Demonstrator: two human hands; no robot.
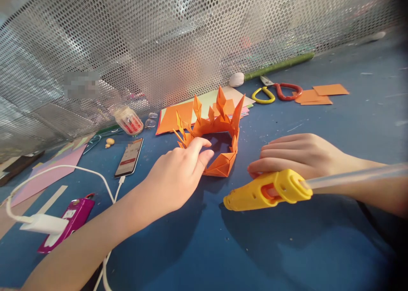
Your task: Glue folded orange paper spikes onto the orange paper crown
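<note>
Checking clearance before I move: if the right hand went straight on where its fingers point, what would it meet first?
Probably the near right part of the orange folded-paper ring, left of the right hand. Depth is unclear in this single view, so it might pass above it.

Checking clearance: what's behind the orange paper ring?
Behind the orange paper ring, stacked coloured sheets lie near the mesh screen. The ring's points hide part of the stack.
</note>
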